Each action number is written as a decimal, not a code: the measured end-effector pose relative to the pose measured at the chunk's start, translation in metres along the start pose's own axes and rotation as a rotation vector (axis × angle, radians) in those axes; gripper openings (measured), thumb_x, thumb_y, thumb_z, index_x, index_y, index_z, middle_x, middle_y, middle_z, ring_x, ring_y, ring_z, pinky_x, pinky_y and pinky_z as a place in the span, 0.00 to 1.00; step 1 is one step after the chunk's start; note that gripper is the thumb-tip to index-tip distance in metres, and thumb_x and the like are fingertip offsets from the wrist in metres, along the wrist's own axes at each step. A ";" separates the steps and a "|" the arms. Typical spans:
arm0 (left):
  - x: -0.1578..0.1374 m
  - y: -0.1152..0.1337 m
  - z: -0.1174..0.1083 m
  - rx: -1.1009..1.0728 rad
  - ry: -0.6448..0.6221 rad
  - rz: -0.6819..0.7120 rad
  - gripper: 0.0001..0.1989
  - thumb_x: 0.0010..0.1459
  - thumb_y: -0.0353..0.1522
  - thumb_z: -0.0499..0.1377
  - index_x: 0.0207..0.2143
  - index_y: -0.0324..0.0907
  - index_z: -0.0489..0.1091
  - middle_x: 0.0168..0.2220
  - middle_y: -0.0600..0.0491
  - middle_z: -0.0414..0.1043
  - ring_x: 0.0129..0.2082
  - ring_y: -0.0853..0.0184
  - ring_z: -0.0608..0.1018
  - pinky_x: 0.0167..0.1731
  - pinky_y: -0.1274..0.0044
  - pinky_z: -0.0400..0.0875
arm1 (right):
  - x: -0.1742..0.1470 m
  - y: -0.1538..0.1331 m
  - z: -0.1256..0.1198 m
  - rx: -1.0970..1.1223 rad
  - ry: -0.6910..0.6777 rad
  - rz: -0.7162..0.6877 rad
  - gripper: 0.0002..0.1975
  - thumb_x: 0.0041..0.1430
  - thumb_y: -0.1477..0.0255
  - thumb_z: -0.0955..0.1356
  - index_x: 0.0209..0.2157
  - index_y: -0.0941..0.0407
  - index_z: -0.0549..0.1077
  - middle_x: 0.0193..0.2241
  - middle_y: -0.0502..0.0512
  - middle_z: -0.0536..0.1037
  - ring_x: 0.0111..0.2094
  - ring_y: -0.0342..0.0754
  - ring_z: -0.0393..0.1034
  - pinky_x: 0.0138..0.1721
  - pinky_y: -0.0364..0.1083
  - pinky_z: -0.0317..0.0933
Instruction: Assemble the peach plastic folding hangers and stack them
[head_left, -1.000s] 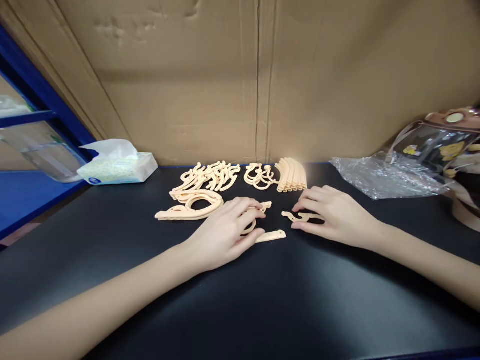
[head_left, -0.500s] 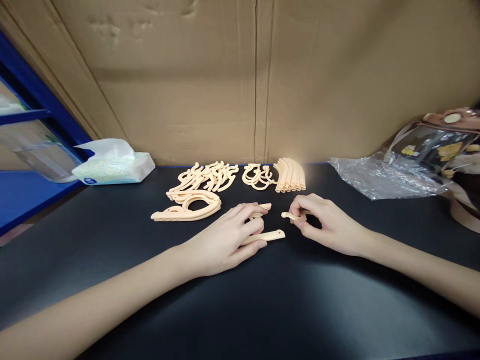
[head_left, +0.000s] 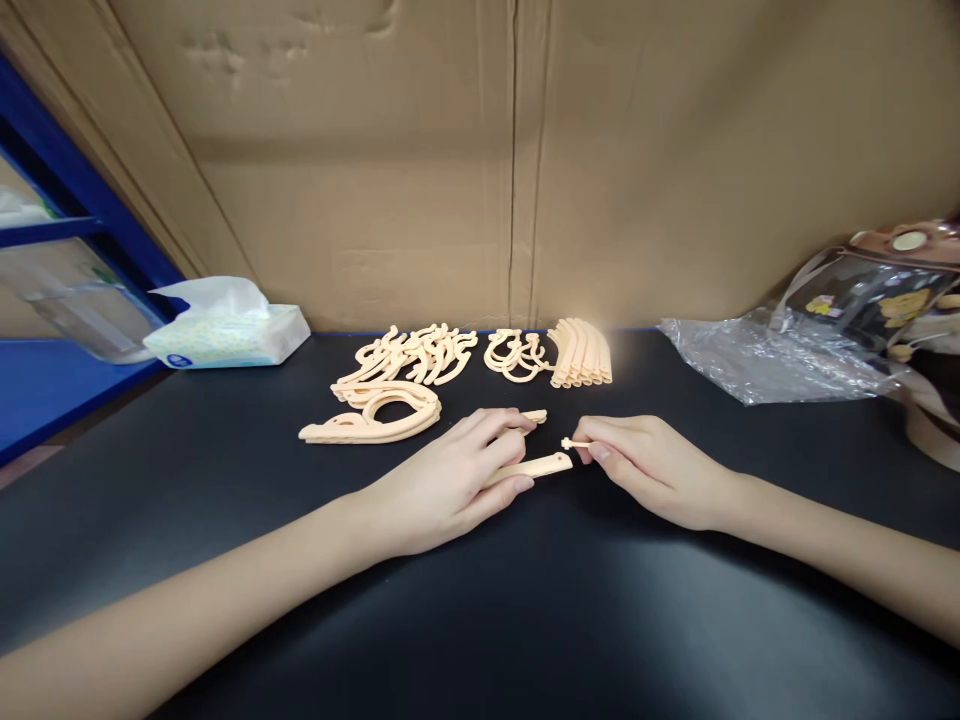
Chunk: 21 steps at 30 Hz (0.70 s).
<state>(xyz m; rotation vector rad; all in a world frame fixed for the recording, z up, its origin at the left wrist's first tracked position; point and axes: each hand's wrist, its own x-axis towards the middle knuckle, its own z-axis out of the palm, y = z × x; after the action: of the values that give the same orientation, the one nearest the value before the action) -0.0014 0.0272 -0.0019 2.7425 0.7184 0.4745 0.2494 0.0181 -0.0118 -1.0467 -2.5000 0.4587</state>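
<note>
My left hand is closed around pale peach plastic folding-hanger arms: one hanger arm sticks out between thumb and finger, a hole near its tip, and the end of another arm piece shows beyond the fingers. Between thumb and fingertips, my right hand pinches a thin hanger part with a knobbed end pointing left. That knob is just above the holed tip, seemingly apart from it; the rest of the part is hidden in my fingers. Folded hangers lie left of my left hand.
Behind my hands are a pile of curved pieces, several hooks and a row of hanger arms. A tissue pack stands left; a clear plastic bag and a see-through backpack are right. Cardboard rises behind the table.
My right hand has turned and come slightly lower, so the thin part's knob now points straight at the left. My left hand has barely moved, still gripping the hanger arms.
</note>
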 end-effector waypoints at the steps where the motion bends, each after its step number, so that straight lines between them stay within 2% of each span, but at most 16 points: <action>1: 0.000 0.000 0.000 -0.001 0.000 -0.004 0.08 0.67 0.32 0.49 0.34 0.42 0.64 0.55 0.45 0.64 0.60 0.61 0.62 0.56 0.68 0.64 | 0.000 -0.001 0.000 -0.001 -0.001 0.009 0.13 0.68 0.67 0.53 0.31 0.54 0.60 0.27 0.50 0.68 0.26 0.44 0.62 0.30 0.45 0.55; 8: -0.002 0.001 -0.001 -0.010 -0.009 -0.016 0.08 0.68 0.32 0.47 0.36 0.42 0.63 0.56 0.45 0.62 0.60 0.62 0.62 0.56 0.69 0.64 | -0.001 -0.006 -0.001 -0.031 -0.057 0.078 0.12 0.67 0.69 0.53 0.29 0.53 0.56 0.22 0.46 0.64 0.22 0.44 0.57 0.27 0.44 0.51; 15: -0.002 0.000 0.001 -0.025 0.026 -0.010 0.08 0.67 0.32 0.48 0.41 0.41 0.65 0.55 0.44 0.63 0.58 0.62 0.65 0.55 0.69 0.66 | -0.003 -0.012 0.000 -0.057 -0.064 0.070 0.12 0.68 0.69 0.53 0.31 0.53 0.60 0.22 0.46 0.66 0.21 0.43 0.59 0.26 0.44 0.50; 21: -0.004 -0.002 0.003 0.007 0.023 0.008 0.09 0.67 0.32 0.49 0.36 0.41 0.66 0.59 0.45 0.59 0.61 0.62 0.62 0.59 0.69 0.62 | -0.003 -0.016 0.003 -0.055 -0.062 0.091 0.13 0.69 0.63 0.55 0.30 0.53 0.57 0.21 0.45 0.64 0.20 0.42 0.57 0.23 0.43 0.48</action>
<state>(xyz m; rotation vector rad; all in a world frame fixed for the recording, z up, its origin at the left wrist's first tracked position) -0.0041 0.0261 -0.0061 2.7515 0.7168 0.5063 0.2405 0.0045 -0.0080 -1.1881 -2.5405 0.4581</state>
